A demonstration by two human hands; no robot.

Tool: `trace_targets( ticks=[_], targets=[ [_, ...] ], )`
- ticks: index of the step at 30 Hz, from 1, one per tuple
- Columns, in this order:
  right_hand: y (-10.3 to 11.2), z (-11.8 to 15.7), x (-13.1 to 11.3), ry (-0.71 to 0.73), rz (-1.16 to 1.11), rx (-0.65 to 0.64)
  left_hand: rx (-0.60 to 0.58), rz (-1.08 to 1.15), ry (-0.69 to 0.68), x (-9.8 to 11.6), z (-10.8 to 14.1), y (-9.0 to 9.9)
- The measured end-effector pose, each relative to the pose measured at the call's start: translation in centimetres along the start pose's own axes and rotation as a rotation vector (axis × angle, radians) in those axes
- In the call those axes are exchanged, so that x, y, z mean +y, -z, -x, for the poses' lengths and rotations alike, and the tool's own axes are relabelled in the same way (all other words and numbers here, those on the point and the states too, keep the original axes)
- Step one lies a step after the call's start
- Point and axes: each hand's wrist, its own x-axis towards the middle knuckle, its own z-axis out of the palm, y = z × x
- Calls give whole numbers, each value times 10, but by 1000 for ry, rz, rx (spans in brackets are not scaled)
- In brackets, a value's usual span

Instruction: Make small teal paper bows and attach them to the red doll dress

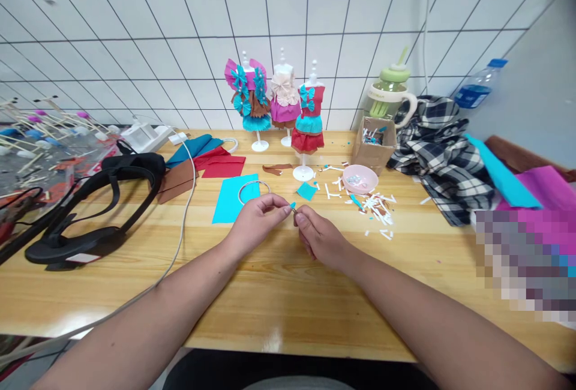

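Head view: I see the small blue scrap (293, 204) at frame centre, between both hands' fingertips; left hand (260, 220), thumb and forefinger clamped on it; right hand (323, 235) curled just beside, can't tell what it grips; turquoise sheet (225, 201) lies left of centre.

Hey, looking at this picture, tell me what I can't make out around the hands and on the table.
All in the head view:
- Small blue piece at the left hand: too small, partly covered by fingers; shape unclear.
- Right hand: curled fingers hide most of whatever it may hold.
- Cardboard box: its walls hide the lower contents.
- Pixelated patch: blurred, cut off by the right edge.
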Motion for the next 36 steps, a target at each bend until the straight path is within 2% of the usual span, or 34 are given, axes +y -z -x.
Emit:
trace_targets(
  ticks=[7, 13, 18, 21, 25, 30, 33, 36],
  targets=[
    [3, 2, -7, 0, 11, 23, -50, -21, 7, -1, 1, -2],
    [5, 1, -12, -6, -34, 32, -58, 120, 54, 4, 4, -4],
    [5, -2, -10, 7, -17, 42, -50, 209, 99, -4, 1, -4],
    [10, -4, -8, 8, 108, 67, -55, 273, 179, -12, -2, -3],
    [23, -5, -5, -18, 475, 98, -52, 349, 212, -19, -6, -1],
    [30, -3, 1, -40, 896, 96, -40, 416, 243, -18, -7, -1],
    [29, -2, 1, 59, 962, 191, -50, 465, 272, -13, -5, -2],
    [27, -2, -5, 190, 781, 320, -91, 470, 275, -8, -3, -2]
  ],
)
